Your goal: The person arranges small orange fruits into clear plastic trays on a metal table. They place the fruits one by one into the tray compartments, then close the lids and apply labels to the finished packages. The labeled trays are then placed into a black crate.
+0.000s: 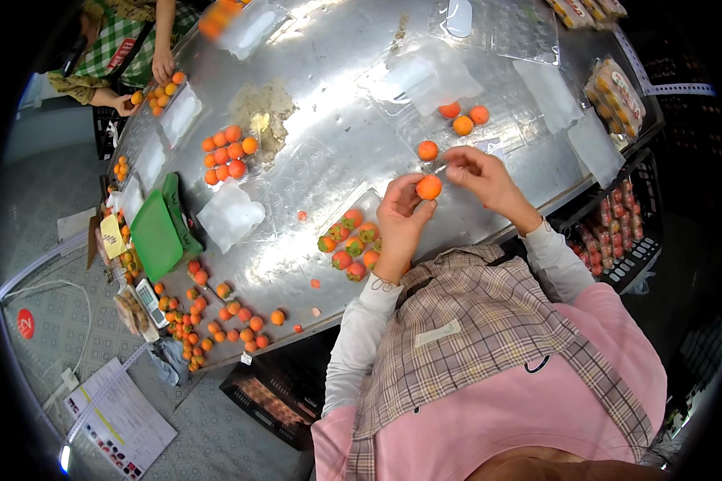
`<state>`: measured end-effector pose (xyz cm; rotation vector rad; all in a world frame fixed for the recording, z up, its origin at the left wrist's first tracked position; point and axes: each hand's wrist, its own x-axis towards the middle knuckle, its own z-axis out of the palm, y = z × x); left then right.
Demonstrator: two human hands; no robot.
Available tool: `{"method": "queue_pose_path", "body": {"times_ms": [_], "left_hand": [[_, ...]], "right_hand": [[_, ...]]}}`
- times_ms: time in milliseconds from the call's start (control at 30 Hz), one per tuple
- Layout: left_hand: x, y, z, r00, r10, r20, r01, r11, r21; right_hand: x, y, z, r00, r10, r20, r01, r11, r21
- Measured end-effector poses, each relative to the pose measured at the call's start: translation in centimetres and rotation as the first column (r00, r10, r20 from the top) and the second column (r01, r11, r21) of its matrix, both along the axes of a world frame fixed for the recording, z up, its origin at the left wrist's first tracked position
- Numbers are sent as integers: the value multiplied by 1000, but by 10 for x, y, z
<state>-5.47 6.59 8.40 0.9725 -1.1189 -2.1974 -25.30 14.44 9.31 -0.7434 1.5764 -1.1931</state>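
Note:
My left hand [402, 211] holds an orange persimmon [429, 187] between thumb and fingers, above the metal table [331, 156]. Just to its right, my right hand [480, 179] has bent, parted fingers and no fruit in it. Another persimmon [428, 150] sits just beyond the two hands. Farther out, three persimmons [462, 125] rest by a clear plastic tray [397, 123] and a white sheet [433, 78]. Left of my left hand is a cluster of persimmons with green calyxes up [354, 246], partly hidden by the hand.
A block of persimmons [221, 156] lies farther left, with loose persimmons [234, 324] by the near left edge. A green scale pan [156, 234] stands there. Packed fruit [617, 99] is at right; a black crate [632, 240] sits below. Another person's hands [163, 65] handle fruit at upper left.

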Motion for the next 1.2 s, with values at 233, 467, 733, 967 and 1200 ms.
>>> {"method": "queue_pose_path", "body": {"times_ms": [233, 467, 733, 967, 1200], "left_hand": [[0, 5, 7, 975, 145, 168, -15, 799, -601], [123, -40, -33, 593, 665, 455, -129, 636, -761], [209, -34, -120, 617, 490, 615, -320, 871, -372], [152, -54, -97, 722, 446, 529, -342, 895, -287], [146, -57, -99, 722, 353, 595, -189, 928, -322]], "right_hand": [[34, -5, 25, 989, 71, -128, -84, 992, -97], [17, -5, 26, 967, 58, -249, -100, 982, -159], [20, -20, 26, 963, 13, -268, -28, 998, -52], [18, -37, 4, 865, 87, -495, -89, 996, 18], [-44, -22, -21, 656, -17, -754, 22, 1000, -3]]}}
